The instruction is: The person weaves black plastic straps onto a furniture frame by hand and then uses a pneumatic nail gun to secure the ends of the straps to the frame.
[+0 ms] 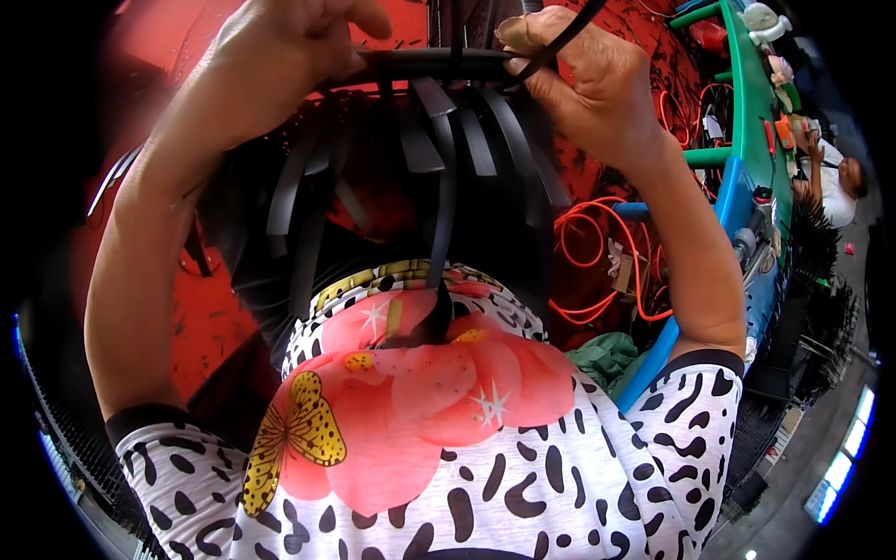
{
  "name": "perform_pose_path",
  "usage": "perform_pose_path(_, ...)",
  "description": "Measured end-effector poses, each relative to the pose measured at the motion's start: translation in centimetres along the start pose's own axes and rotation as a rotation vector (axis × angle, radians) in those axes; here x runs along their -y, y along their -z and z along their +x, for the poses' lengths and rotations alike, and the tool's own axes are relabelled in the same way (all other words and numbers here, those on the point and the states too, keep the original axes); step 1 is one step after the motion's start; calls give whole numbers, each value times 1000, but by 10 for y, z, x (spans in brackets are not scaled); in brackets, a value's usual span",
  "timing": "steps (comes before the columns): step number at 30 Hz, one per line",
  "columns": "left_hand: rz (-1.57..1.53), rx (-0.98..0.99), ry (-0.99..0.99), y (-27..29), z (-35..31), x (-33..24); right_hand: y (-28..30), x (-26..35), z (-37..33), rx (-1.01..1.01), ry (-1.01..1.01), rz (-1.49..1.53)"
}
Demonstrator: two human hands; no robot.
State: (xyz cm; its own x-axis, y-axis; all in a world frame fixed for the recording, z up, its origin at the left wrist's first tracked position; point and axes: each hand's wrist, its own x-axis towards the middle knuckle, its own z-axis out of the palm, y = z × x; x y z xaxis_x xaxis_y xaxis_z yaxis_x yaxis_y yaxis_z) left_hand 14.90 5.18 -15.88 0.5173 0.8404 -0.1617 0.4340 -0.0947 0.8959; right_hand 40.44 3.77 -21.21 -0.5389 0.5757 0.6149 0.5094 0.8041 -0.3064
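Snag risk: glossy, flat black strips (423, 145) hang loose and overlapping, so I think they might tangle.
Right hand (593, 89): my thumb and forefinger pinch a slim, dark horizontal band (411, 63).
Left hand (280, 56): one finger extended, by the band's left end; whether I pinch it, I cannot tell.
Band: between my hands.

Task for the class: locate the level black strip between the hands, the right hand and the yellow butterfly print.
Level black strip (431, 64): head view, middle of its span.
Right hand (595, 84): head view, middle of the hand.
Butterfly print (315, 425): head view, right-side wing.
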Motion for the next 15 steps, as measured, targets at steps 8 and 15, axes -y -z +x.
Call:
perform_pose_path(8, 500, 42, -123, 3, -1, 3, -1, 7, 10, -50, 115, 106)
perform_pose_path(15, 523, -187, 12, -18, -17, -11, -7, 12, 12, 48, 137, 72)
